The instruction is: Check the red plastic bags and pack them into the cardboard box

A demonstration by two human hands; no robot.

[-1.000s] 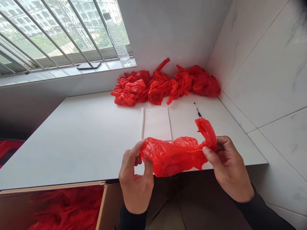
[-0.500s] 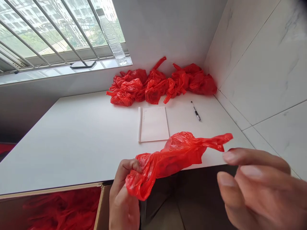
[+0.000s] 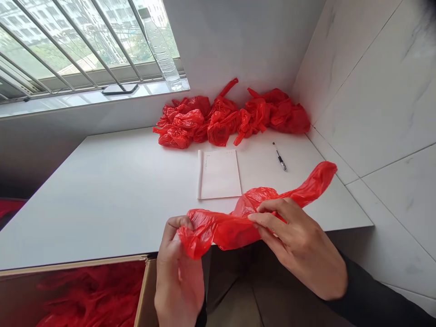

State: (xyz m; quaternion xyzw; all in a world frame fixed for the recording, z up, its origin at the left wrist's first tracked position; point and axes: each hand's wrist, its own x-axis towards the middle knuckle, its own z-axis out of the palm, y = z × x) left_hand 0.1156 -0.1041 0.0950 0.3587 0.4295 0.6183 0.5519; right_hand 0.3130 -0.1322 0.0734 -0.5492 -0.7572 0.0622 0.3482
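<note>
Red bag (image 3: 235, 230) held in the left hand (image 3: 180, 268), right hand (image 3: 303, 243) in contact.
The bag is at the front edge of the table (image 3: 119, 195), nearer than the notebook (image 3: 220, 175) and pen (image 3: 281, 162); the left hand grips its left end, as half a second ago. The right hand, then apart from the bag with fingers spread, now lays its fingertips across the bag's middle; whether it pinches the plastic cannot be told. The bag's right end now points up and right.
</note>
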